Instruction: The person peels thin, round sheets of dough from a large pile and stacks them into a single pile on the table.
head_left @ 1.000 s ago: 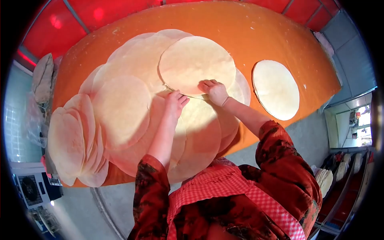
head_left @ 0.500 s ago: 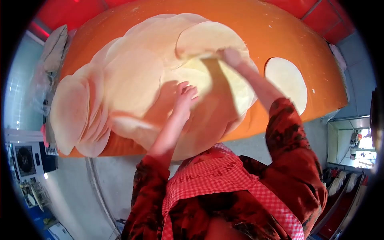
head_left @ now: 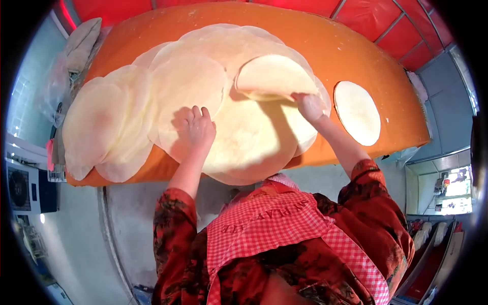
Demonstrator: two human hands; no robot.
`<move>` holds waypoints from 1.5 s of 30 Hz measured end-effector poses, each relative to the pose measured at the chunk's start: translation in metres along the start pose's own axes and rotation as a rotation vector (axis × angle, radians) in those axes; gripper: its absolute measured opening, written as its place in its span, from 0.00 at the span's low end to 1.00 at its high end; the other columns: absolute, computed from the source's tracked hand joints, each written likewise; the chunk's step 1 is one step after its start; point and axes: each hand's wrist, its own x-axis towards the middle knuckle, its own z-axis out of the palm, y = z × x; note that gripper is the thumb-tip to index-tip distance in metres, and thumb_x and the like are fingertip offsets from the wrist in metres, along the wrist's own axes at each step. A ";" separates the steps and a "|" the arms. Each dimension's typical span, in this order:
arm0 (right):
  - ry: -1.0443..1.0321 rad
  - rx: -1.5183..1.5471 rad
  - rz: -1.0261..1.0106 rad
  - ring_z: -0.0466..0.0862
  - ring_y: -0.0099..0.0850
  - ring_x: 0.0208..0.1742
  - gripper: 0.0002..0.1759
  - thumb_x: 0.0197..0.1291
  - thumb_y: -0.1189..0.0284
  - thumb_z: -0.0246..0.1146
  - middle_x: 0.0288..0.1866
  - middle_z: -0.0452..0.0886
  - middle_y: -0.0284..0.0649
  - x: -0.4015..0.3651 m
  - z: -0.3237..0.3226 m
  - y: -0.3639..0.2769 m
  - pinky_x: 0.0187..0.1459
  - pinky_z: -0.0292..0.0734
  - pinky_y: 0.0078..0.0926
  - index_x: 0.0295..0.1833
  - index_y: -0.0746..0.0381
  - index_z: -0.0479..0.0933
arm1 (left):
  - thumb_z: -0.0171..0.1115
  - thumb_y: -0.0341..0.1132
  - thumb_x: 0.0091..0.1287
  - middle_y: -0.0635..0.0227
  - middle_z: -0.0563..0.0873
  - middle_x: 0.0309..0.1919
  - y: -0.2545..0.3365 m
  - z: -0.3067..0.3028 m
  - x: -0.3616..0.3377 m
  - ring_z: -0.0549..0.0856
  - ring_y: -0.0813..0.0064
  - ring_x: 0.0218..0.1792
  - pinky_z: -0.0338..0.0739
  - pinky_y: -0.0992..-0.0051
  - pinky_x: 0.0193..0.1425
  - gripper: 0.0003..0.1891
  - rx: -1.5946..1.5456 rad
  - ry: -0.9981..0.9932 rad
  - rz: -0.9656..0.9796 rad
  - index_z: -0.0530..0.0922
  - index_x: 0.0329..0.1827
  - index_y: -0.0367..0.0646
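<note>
Thin, pale round flatbreads overlap in a wide spread across the orange tabletop. My right hand (head_left: pixel 310 107) pinches the near edge of one flatbread (head_left: pixel 274 73), which is lifted or folded along that side and throws a shadow on the large sheet (head_left: pixel 249 132) under it. To the left, my left hand (head_left: pixel 201 127) rests over another broad flatbread (head_left: pixel 188 86), fingers spread and holding nothing. Further left, several flatbreads (head_left: pixel 96 119) lie fanned over one another, reaching the table's left end.
A separate stack of smaller round flatbreads (head_left: pixel 357 113) sits on the orange table (head_left: pixel 401 117) at the right. Folded cloth (head_left: pixel 81 43) and clear plastic lie by the left edge. Red panels (head_left: pixel 213 5) run along the back. The table's front edge is close to my apron (head_left: pixel 269 213).
My left hand has moved left and its fingers have spread. The front flatbread, whose left edge was raised, now lies flat. My right hand has come slightly nearer and right, still pinching its flatbread.
</note>
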 end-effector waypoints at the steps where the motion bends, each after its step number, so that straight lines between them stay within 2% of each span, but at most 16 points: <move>1: 0.007 0.005 -0.001 0.81 0.47 0.26 0.09 0.63 0.71 0.57 0.26 0.81 0.47 -0.012 -0.009 -0.002 0.28 0.74 0.42 0.39 0.58 0.83 | 0.66 0.47 0.58 0.63 0.79 0.50 -0.002 0.004 0.007 0.73 0.60 0.58 0.68 0.57 0.59 0.21 0.030 0.005 0.053 0.78 0.47 0.42; 6: 0.028 -0.015 0.107 0.83 0.44 0.30 0.08 0.58 0.75 0.58 0.30 0.83 0.45 -0.067 -0.075 -0.018 0.29 0.77 0.37 0.39 0.59 0.83 | 0.63 0.55 0.60 0.69 0.79 0.45 0.005 0.010 0.043 0.74 0.63 0.55 0.70 0.56 0.52 0.22 0.184 -0.020 0.138 0.79 0.45 0.46; 9: 0.049 0.029 0.182 0.84 0.43 0.32 0.13 0.54 0.78 0.57 0.33 0.84 0.43 -0.101 -0.091 -0.015 0.31 0.78 0.36 0.42 0.57 0.83 | 0.60 0.51 0.63 0.68 0.80 0.42 0.016 0.035 0.058 0.76 0.62 0.50 0.70 0.56 0.49 0.17 0.116 0.101 0.160 0.79 0.43 0.47; 13: -0.010 0.052 0.229 0.84 0.43 0.34 0.18 0.50 0.80 0.57 0.36 0.85 0.42 -0.120 -0.095 0.000 0.33 0.79 0.36 0.46 0.56 0.83 | 0.53 0.32 0.61 0.66 0.80 0.39 0.021 0.067 0.085 0.78 0.64 0.42 0.72 0.56 0.37 0.09 0.132 -0.018 0.286 0.78 0.41 0.46; 16: 0.004 0.109 0.240 0.85 0.43 0.35 0.20 0.49 0.82 0.57 0.37 0.85 0.44 -0.121 -0.098 0.014 0.34 0.79 0.36 0.47 0.56 0.84 | 0.53 0.30 0.60 0.68 0.81 0.37 0.018 0.076 0.092 0.78 0.65 0.41 0.70 0.55 0.37 0.09 0.155 -0.016 0.401 0.79 0.41 0.46; 20: 0.032 0.187 0.271 0.85 0.45 0.37 0.20 0.48 0.83 0.61 0.38 0.85 0.49 -0.126 -0.108 0.030 0.38 0.80 0.35 0.48 0.59 0.83 | 0.53 0.30 0.61 0.68 0.81 0.38 0.021 0.078 0.077 0.78 0.65 0.44 0.72 0.53 0.39 0.07 0.367 0.075 0.259 0.79 0.38 0.46; 23: -0.005 0.236 0.314 0.85 0.48 0.39 0.15 0.52 0.80 0.65 0.39 0.84 0.52 -0.127 -0.109 0.041 0.40 0.79 0.34 0.48 0.64 0.83 | 0.51 0.28 0.62 0.63 0.81 0.35 0.009 0.082 0.086 0.79 0.66 0.40 0.74 0.55 0.44 0.08 0.270 -0.094 0.222 0.79 0.38 0.44; 25: 0.007 0.235 0.305 0.84 0.48 0.37 0.16 0.50 0.81 0.64 0.36 0.83 0.51 -0.121 -0.110 0.047 0.37 0.79 0.36 0.47 0.60 0.84 | 0.49 0.26 0.61 0.61 0.81 0.33 0.002 0.137 0.092 0.79 0.67 0.38 0.74 0.58 0.47 0.08 -0.658 -0.139 0.224 0.78 0.37 0.42; 27: 0.038 0.241 0.298 0.83 0.49 0.34 0.14 0.50 0.79 0.64 0.32 0.82 0.52 -0.115 -0.113 0.053 0.36 0.79 0.38 0.45 0.59 0.85 | 0.49 0.26 0.61 0.60 0.81 0.32 0.024 0.136 0.071 0.79 0.67 0.38 0.74 0.61 0.50 0.06 -1.144 -0.226 0.179 0.76 0.34 0.41; 30: -0.078 0.343 0.372 0.86 0.46 0.36 0.13 0.52 0.76 0.64 0.34 0.83 0.54 -0.086 -0.136 0.078 0.38 0.78 0.35 0.45 0.62 0.84 | 0.52 0.29 0.61 0.57 0.80 0.39 0.101 0.125 0.019 0.78 0.63 0.45 0.72 0.61 0.53 0.05 -1.011 -0.322 0.149 0.76 0.35 0.39; 34: -0.334 0.572 0.351 0.80 0.24 0.38 0.10 0.51 0.72 0.66 0.31 0.84 0.37 -0.004 -0.123 0.190 0.40 0.77 0.33 0.39 0.64 0.82 | 0.56 0.34 0.63 0.55 0.77 0.53 0.153 0.076 -0.023 0.74 0.59 0.56 0.69 0.57 0.59 0.13 -0.504 -0.280 0.272 0.79 0.48 0.40; 36: -0.244 0.003 -0.113 0.79 0.29 0.32 0.09 0.52 0.69 0.66 0.27 0.81 0.38 0.067 -0.143 0.194 0.37 0.76 0.35 0.36 0.64 0.81 | 0.57 0.35 0.63 0.56 0.74 0.60 0.143 0.046 -0.040 0.70 0.57 0.62 0.66 0.54 0.63 0.17 -0.399 -0.167 0.403 0.79 0.55 0.43; 39: -0.107 -0.614 -0.460 0.80 0.40 0.26 0.07 0.54 0.70 0.62 0.23 0.80 0.42 0.169 -0.200 0.169 0.36 0.75 0.39 0.32 0.62 0.82 | 0.62 0.39 0.62 0.53 0.69 0.65 0.121 0.044 -0.055 0.65 0.50 0.68 0.58 0.51 0.71 0.23 -0.496 -0.035 0.224 0.75 0.61 0.46; 42: 0.161 -0.301 -0.191 0.80 0.48 0.25 0.07 0.51 0.70 0.61 0.22 0.79 0.49 0.184 -0.248 0.056 0.29 0.75 0.41 0.26 0.61 0.82 | 0.66 0.41 0.60 0.51 0.68 0.65 0.068 0.011 -0.069 0.67 0.50 0.67 0.66 0.57 0.68 0.27 -0.277 0.340 -0.130 0.73 0.60 0.38; 44: 0.309 -0.264 -0.127 0.81 0.50 0.24 0.08 0.48 0.69 0.62 0.23 0.81 0.51 0.182 -0.232 0.017 0.25 0.75 0.42 0.25 0.62 0.81 | 0.69 0.37 0.56 0.52 0.76 0.57 0.033 0.019 -0.069 0.75 0.53 0.59 0.76 0.64 0.57 0.26 -0.672 0.517 -0.428 0.73 0.56 0.34; 45: 0.393 -0.083 -0.124 0.83 0.46 0.28 0.09 0.53 0.74 0.60 0.27 0.83 0.45 0.167 -0.213 -0.023 0.33 0.77 0.40 0.38 0.57 0.85 | 0.70 0.34 0.55 0.53 0.78 0.54 0.017 0.022 -0.068 0.77 0.56 0.58 0.76 0.65 0.56 0.25 -0.775 0.393 -0.572 0.74 0.54 0.34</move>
